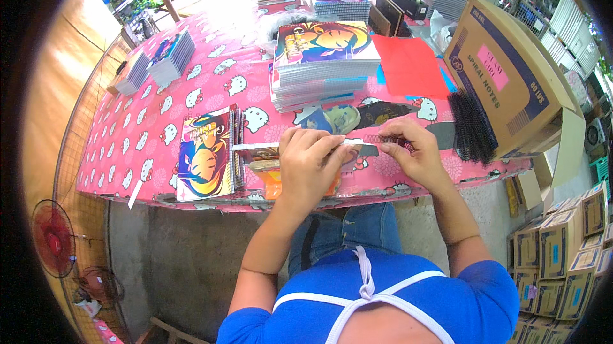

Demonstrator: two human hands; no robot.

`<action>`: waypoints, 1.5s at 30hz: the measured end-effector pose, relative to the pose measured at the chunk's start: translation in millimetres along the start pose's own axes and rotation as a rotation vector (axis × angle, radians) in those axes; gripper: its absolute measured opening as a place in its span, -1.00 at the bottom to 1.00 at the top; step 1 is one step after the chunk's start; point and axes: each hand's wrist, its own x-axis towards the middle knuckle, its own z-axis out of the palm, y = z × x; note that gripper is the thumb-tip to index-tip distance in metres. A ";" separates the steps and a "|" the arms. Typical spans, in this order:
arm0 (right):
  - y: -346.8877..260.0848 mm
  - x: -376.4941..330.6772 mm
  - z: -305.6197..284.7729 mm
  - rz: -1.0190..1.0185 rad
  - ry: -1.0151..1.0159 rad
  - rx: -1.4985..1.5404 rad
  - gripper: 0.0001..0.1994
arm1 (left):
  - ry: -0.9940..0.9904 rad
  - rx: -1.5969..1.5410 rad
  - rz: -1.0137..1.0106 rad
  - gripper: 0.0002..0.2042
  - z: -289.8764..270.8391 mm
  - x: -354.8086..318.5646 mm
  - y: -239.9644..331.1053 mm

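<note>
1. My left hand [308, 160] is closed around a thin paper notebook with a white upper edge [257, 146], thumb and fingers pressing near its right end; it stands edge-up above the table's front side.
2. My right hand [416, 153] is nearly closed, thumb and fingertips pinching a slender dark spiral coil [378, 139] at the notebook's right end; I cannot tell how many holes it passes through.
3. Left of my left hand lies a pile of spiral-bound notebooks with colourful cartoon covers [205, 157].
4. Beyond my hands rises a tall stack of white-paged, cartoon-covered notebooks [327, 70], with a flat bright-red sheet [412, 66] to its right.
5. Right of my right hand, a bundle of black spiral coils [472, 128] lies against a large brown cardboard box [504, 82].
6. Underneath spreads a pink tablecloth printed with white cat faces [211, 98].
</note>
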 end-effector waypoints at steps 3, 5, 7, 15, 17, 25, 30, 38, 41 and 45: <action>1.2 1.9 6.2 -0.064 0.056 -0.044 -0.79 | -0.004 -0.003 0.006 -0.86 -0.7 1.5 1.2; 3.3 6.3 4.9 -0.103 0.041 -0.033 -0.81 | -0.010 -0.002 0.000 -0.85 -1.3 1.2 2.5; 2.1 9.1 2.9 -0.106 -0.036 0.054 -0.83 | -0.007 -0.012 -0.005 -0.85 -1.1 0.9 2.8; 9.9 20.2 -2.8 -0.121 -0.039 -0.009 -0.82 | 0.038 0.005 0.011 -0.85 3.7 0.5 0.7; 6.6 19.4 -2.3 -0.121 -0.067 0.005 -0.83 | 0.030 0.003 -0.001 -0.85 3.8 0.0 0.8; 2.2 17.8 -0.2 0.246 -0.302 0.245 -0.79 | 0.044 0.124 -0.075 -0.77 -2.1 -0.6 7.9; 1.7 11.6 8.9 -0.206 -0.143 -0.228 -0.68 | -0.027 0.198 -0.121 -0.77 -7.3 -8.2 0.4; -21.0 22.8 12.0 -0.093 -0.180 -0.125 -0.81 | -0.004 0.156 -0.098 -0.79 -9.1 -7.5 -2.1; -18.9 20.8 9.8 -0.149 -0.232 -0.258 -0.81 | 0.003 0.130 -0.093 -0.81 -6.0 -8.7 -3.9; -28.4 22.7 17.4 -0.173 -0.129 -0.268 -0.85 | 0.017 0.122 -0.087 -0.82 -4.9 -8.5 -3.0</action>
